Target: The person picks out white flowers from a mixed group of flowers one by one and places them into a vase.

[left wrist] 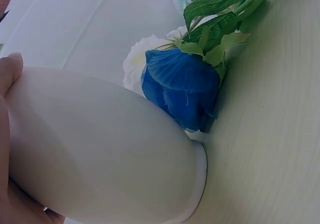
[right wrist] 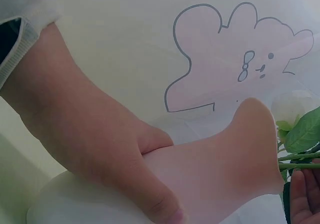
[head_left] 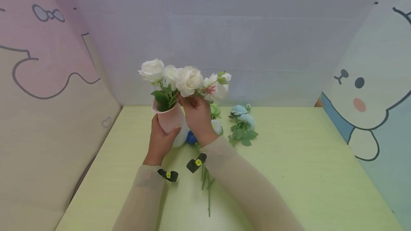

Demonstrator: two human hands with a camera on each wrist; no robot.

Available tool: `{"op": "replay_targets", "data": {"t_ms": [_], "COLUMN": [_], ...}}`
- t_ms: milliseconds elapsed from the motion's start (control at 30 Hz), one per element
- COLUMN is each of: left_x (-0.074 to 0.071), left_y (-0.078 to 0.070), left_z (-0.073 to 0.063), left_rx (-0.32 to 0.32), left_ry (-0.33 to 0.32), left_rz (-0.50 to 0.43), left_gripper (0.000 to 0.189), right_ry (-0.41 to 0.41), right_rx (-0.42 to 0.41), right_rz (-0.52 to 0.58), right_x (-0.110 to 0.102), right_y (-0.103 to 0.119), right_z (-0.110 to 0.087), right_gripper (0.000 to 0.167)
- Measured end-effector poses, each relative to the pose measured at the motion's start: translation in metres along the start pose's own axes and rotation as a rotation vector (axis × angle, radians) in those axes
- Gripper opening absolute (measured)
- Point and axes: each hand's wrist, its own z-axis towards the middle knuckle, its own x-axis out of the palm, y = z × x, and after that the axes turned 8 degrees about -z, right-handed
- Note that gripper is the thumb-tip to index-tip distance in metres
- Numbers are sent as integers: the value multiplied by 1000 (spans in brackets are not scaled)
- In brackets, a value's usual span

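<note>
A vase (head_left: 168, 119), pink above and white below, stands upright with several white artificial flowers (head_left: 188, 80) at its mouth. My left hand (head_left: 160, 139) grips the vase's side, thumb in front; the right wrist view shows this left hand (right wrist: 115, 149) curled round the vase body. Above the rim, my right hand (head_left: 198, 117) has its fingers curled at the stems of the white flowers. In the right wrist view, only some right-hand fingers (right wrist: 302, 196) appear, by green stems (right wrist: 305, 166) at the vase mouth. The exact pinch is partly hidden.
Close to the vase base lies a blue rose (left wrist: 182, 89). Light blue flowers (head_left: 245, 120) with green leaves lie further right on the pale yellow table (head_left: 305, 170). Loose stems (head_left: 209, 195) extend toward the front beneath my right forearm. Printed panels (head_left: 218, 38) enclose the back and sides.
</note>
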Motion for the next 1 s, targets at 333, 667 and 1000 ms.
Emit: {"op": "replay_targets", "data": {"t_ms": [333,667,1000], "left_x": [1,1,0], "left_y": [-2,-3,-3], "left_z": [0,1,0], "left_rx": [11,-6,-15], "left_ry": [10,9,-1], "left_rz": [9,1,-11], "left_gripper": [96,98,96], "right_ry": [6,-5,14], "right_rx": [142,224,230], "right_rz": [-229,-215,-220], "right_x": [5,1,-9], "right_y": [-7,-15,-19], "right_z": [9,10,-1], "right_gripper": [23,21,21]}}
